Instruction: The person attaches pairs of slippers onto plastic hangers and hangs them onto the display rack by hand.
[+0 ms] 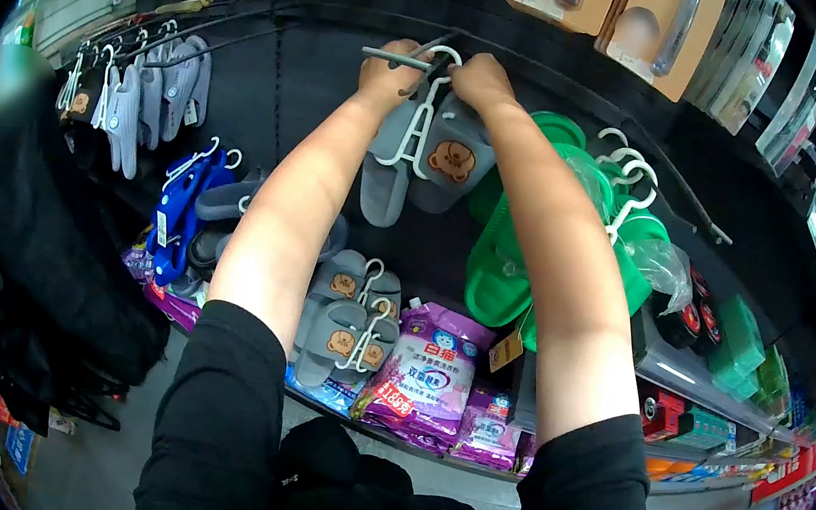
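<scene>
A pair of grey slippers (382, 190) with a brown bear face hangs on a white plastic hanger (421, 126) in front of the black back panel. The hanger's curved top is up at a metal display hook (397, 56). My right hand (481, 80) is closed at the hanger's top, above the bear-faced slipper. On the other side, my left hand (384, 81) is closed beside the metal hook, above the left slipper. What its fingers grip is hidden. Several green slippers (501, 276) on white hangers hang beneath my right forearm.
More grey bear slippers (345, 320) lie below, beside purple detergent bags (427, 368). Blue slippers (182, 209) and hanging grey slippers (122, 117) are at left. A bare metal rod (690, 209) juts out at right. A person in black (37, 243) stands at left.
</scene>
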A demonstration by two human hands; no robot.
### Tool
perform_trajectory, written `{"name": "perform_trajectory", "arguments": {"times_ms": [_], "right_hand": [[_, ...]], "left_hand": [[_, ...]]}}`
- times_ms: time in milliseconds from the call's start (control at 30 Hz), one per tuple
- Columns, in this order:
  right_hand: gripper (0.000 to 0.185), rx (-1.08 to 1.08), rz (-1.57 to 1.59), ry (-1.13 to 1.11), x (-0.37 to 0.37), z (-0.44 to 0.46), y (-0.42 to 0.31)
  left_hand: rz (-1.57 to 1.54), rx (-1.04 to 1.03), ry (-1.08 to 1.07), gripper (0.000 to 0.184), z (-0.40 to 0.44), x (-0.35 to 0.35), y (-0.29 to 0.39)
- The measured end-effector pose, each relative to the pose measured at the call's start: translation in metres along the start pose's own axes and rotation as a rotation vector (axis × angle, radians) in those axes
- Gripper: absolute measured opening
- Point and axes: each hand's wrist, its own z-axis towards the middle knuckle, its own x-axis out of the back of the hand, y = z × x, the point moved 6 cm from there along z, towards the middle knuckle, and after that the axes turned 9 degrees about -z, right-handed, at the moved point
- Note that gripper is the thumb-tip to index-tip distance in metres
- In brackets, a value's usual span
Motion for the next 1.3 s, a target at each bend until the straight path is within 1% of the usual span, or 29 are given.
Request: {"name": "perform_trajectory", "arguments": {"times_ms": [100,133,233,367,433,467,500,533,567,633,667,700,733,767,800,833,900,933,967,1033,1100,1167,1200,1233,1300], "right_hand": [[0.036,-0.048,-0.007,0.031,-0.002,0.003,0.006],[0.036,-0.052,-0.008,0.034,-0.003,0.005,0.007],[0.039,-0.032,0.000,0.048,-0.002,0.006,0.011],[0.041,-0.008,-0.043,0.051,0.012,-0.005,0.009],[0.041,0.011,-0.064,0.062,0.015,-0.005,0.012],[0.041,0.057,-0.078,0.131,0.021,-0.004,0.011],[0.040,0.100,-0.090,0.202,0.025,-0.006,0.011],[0.035,0.145,-0.066,0.248,0.036,-0.018,0.007],[0.028,0.118,-0.047,0.254,0.045,-0.028,0.006],[0.024,0.209,0.103,0.279,0.055,-0.052,0.005],[0.024,0.232,0.155,0.288,0.063,-0.075,0.002],[0.024,0.258,0.208,0.295,0.066,-0.097,0.001],[0.026,0.373,0.262,0.290,0.062,-0.112,0.000],[0.026,0.403,0.350,0.242,0.052,-0.130,0.004],[0.027,0.404,0.354,0.167,0.040,-0.154,0.005],[0.027,0.409,0.357,0.095,0.028,-0.178,0.006],[0.028,0.394,0.327,-0.058,-0.005,-0.225,0.012],[0.029,0.384,0.312,-0.097,-0.022,-0.244,0.016],[0.029,0.369,0.295,-0.146,-0.045,-0.260,0.023],[0.028,0.317,0.340,-0.288,-0.098,-0.279,0.046],[0.023,0.141,0.525,-0.509,-0.161,-0.292,0.078],[0.018,-0.088,0.629,-0.602,-0.212,-0.304,0.111],[0.017,-0.102,0.684,-0.651,-0.236,-0.308,0.125],[0.018,-0.234,0.742,-0.687,-0.253,-0.316,0.137],[0.019,-0.425,0.923,-0.740,-0.280,-0.331,0.155]], "left_hand": [[-0.049,-0.024,-0.023,0.033,0.008,-0.010,-0.006],[-0.030,-0.003,-0.031,0.034,0.010,-0.014,-0.008],[-0.061,0.012,-0.065,0.035,0.014,-0.021,-0.015],[-0.055,0.049,-0.058,0.031,0.007,-0.017,-0.010],[-0.136,-0.033,0.064,0.023,-0.002,-0.010,-0.004],[-0.134,-0.028,0.065,0.023,-0.006,-0.007,-0.005],[-0.152,-0.053,0.094,0.025,-0.010,-0.001,-0.007],[-0.171,-0.076,0.119,0.028,-0.016,0.006,-0.008],[-0.082,-0.161,0.049,0.032,-0.023,0.012,-0.007],[-0.341,-0.040,0.184,0.024,-0.049,0.031,-0.005],[-0.510,0.194,0.111,0.020,-0.071,0.042,0.008],[-0.507,0.211,0.114,0.020,-0.084,0.047,-0.002],[-0.541,0.166,0.016,0.018,-0.098,0.049,-0.011],[-0.571,0.131,-0.086,0.017,-0.116,0.049,-0.021],[-0.590,0.218,-0.144,0.016,-0.141,0.054,-0.024],[-0.611,0.257,-0.199,0.019,-0.164,0.053,-0.038],[-0.618,0.340,-0.247,0.019,-0.209,0.054,-0.064],[-0.636,0.362,-0.255,0.018,-0.233,0.054,-0.072],[-0.624,0.482,-0.259,0.018,-0.261,0.053,-0.085],[-0.641,0.566,-0.295,0.018,-0.312,0.047,-0.115],[-0.645,0.683,-0.288,0.018,-0.361,0.045,-0.130],[-0.658,0.832,-0.288,0.019,-0.407,0.042,-0.145],[-0.646,0.869,-0.298,0.019,-0.429,0.040,-0.154],[-0.636,0.902,-0.310,0.020,-0.448,0.036,-0.162],[-0.621,0.981,-0.348,0.020,-0.483,0.027,-0.173]]}}
